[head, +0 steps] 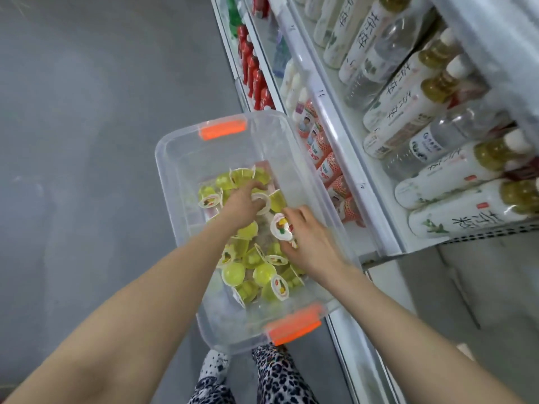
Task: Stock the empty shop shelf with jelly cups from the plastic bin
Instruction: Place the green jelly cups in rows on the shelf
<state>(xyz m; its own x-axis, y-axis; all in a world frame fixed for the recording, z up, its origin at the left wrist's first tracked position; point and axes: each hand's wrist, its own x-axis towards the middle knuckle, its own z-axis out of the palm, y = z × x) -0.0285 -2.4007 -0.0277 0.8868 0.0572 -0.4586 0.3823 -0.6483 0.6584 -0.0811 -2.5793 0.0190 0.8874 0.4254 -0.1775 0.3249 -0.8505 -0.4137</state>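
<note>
Bare forearms reach down from the bottom corners into the plastic bin (180,228), above a pair of spotted trousers (277,374). The bin is see-through with orange handles and sits just beside the shelf unit (350,158); what it stands on is hidden. Yellow-green jelly cups (256,275) lie jumbled across its bottom, some lid up, some on their sides, and none shows on a shelf yet, so the stocking looks to be at the gathering stage.

Trouble would most likely come from the jumble itself. The cups are small, rounded and probably slick, so a hurried grab of more than 1 per hand could let one slip on the way across to the shelf. Fingertips pressing on a thin lid could dent or tear it. The tiers in view are packed with bottles (437,170), so a wide swing of the arm could knock them. Which tier is the bare one I cannot tell for sure.

Of the 2 hands, the left hand (242,205) is deep in the far half of the bin, fingers curled down over the far cup (260,200), gripping it. The right hand (312,240) is half closed, thumb and fingers pinching the printed-lid cup (280,227) by its rim, lid facing up.
</note>
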